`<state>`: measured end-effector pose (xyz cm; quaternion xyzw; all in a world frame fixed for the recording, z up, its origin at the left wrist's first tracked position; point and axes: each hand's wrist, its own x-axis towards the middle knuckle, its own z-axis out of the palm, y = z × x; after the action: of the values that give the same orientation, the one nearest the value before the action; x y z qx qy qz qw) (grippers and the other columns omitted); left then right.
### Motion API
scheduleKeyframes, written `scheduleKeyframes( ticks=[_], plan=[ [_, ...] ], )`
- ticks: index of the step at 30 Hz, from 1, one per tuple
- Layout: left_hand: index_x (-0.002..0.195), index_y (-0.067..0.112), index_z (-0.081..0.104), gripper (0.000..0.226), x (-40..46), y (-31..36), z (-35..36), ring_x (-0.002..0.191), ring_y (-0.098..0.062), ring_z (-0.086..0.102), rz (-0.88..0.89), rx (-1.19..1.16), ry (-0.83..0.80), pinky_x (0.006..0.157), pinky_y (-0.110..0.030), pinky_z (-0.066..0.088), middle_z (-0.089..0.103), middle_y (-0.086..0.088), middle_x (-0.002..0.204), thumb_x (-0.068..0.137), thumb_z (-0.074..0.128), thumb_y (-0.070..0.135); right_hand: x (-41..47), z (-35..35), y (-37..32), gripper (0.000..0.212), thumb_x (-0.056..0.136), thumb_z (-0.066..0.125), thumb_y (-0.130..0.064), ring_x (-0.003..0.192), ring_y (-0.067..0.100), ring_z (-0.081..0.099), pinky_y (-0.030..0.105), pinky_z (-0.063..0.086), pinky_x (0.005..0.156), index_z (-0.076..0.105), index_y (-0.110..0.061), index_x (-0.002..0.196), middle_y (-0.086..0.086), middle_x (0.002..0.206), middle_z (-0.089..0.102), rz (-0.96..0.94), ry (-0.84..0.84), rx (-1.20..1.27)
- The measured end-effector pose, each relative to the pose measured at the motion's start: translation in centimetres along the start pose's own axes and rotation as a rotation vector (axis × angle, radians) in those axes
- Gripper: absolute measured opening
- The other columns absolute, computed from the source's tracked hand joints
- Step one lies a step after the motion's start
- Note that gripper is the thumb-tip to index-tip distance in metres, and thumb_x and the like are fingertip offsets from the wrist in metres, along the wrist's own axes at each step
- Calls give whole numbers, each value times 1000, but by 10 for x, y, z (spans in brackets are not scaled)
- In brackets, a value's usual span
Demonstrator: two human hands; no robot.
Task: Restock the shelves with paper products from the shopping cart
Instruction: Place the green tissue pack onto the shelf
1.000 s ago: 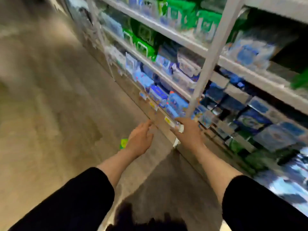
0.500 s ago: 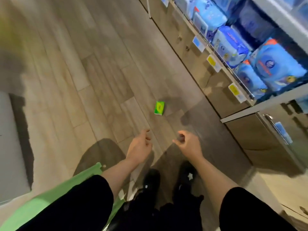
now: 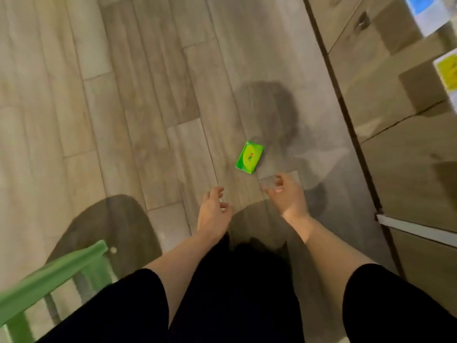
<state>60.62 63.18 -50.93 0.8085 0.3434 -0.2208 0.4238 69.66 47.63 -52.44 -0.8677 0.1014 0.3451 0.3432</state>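
Observation:
A small green tissue packet (image 3: 249, 157) lies flat on the wooden floor. My right hand (image 3: 286, 196) hovers just below and to the right of it, fingers loosely curled and holding nothing. My left hand (image 3: 213, 211) hangs further down and left of the packet, also empty with relaxed fingers. Both forearms reach down from black sleeves. The shelves' goods are out of sight; only the wooden base of the shelf unit (image 3: 395, 125) shows at the right.
A green shopping cart frame (image 3: 52, 278) juts in at the lower left. Yellow and blue price tags (image 3: 447, 73) sit on the shelf edge at the far right. A white strip (image 3: 418, 230) runs along the shelf base.
The view has tipped from the shelves down to the floor. My right hand left the shelf edge; both hands have lowered toward the green packet, which now looks closer.

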Motion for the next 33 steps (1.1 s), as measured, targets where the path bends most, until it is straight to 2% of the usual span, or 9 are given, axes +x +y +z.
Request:
scheduleKeyframes(
  ticks=[4, 7, 11, 15, 20, 24, 26, 30, 33],
  plan=[
    [136, 7, 44, 51, 89, -25, 51, 100, -20, 61, -29, -49, -31, 85, -24, 46, 52, -9, 129, 89, 62, 12, 97, 38, 21, 53, 88, 68, -23, 119, 35, 53, 35, 37, 98, 51, -3, 134, 23, 130, 56, -62, 12, -101],
    [141, 8, 38, 60, 143, -38, 80, 110, -27, 59, -43, -107, -39, 95, -40, 48, 51, -12, 133, 88, 64, 14, 156, 59, 26, 62, 88, 68, -22, 129, 34, 43, 30, 28, 99, 42, -2, 140, 24, 137, 47, -138, -16, -156],
    [148, 16, 28, 84, 198, -50, 103, 116, -28, 55, -174, -388, -17, 96, -48, 50, 42, -13, 141, 75, 69, 27, 210, 86, 31, 74, 89, 68, -24, 136, 32, 37, 29, 26, 107, 29, -6, 149, 22, 145, 38, -147, -63, -114],
    [128, 5, 53, 40, 221, -43, 114, 99, -28, 63, -256, -591, -70, 86, -47, 55, 60, -17, 117, 89, 60, 3, 220, 107, 35, 56, 84, 68, -10, 129, 31, 41, 26, 29, 102, 48, -4, 136, 21, 133, 50, -209, -39, -77],
    [126, 15, 53, 40, 175, -25, 96, 102, -26, 64, -179, -738, -87, 86, -39, 55, 63, -7, 110, 91, 58, -1, 176, 91, 22, 71, 74, 73, -12, 116, 26, 54, 39, 46, 99, 43, -15, 138, 11, 130, 50, -223, 3, 240],
    [136, 18, 44, 44, 111, 29, 48, 100, -25, 63, -97, -860, -132, 82, -35, 56, 59, -12, 114, 96, 54, 3, 111, 38, -19, 68, 77, 76, 2, 105, 18, 56, 23, 51, 86, 40, -3, 135, 18, 127, 55, -159, -24, 441],
    [143, 23, 38, 52, 75, 61, 15, 99, -25, 62, -57, -759, -131, 78, -29, 55, 58, -10, 110, 96, 55, 9, 64, 4, -42, 55, 81, 72, 2, 101, 21, 59, 19, 52, 79, 45, -7, 128, 18, 120, 59, -200, -71, 483],
    [146, 29, 32, 74, -4, 122, -64, 125, -18, 49, 220, -499, -98, 106, -39, 42, 49, -2, 134, 84, 72, 25, -40, -83, -96, 63, 75, 71, -24, 114, 29, 60, 41, 53, 93, 46, -23, 133, 13, 125, 60, -302, -124, 512],
    [141, 39, 34, 87, -69, 186, -132, 132, -9, 40, 424, -372, -97, 112, -34, 34, 43, 4, 143, 67, 80, 41, -119, -161, -145, 65, 75, 71, -23, 116, 27, 59, 39, 52, 96, 48, -23, 135, 12, 126, 61, -400, -189, 446]
  ],
)
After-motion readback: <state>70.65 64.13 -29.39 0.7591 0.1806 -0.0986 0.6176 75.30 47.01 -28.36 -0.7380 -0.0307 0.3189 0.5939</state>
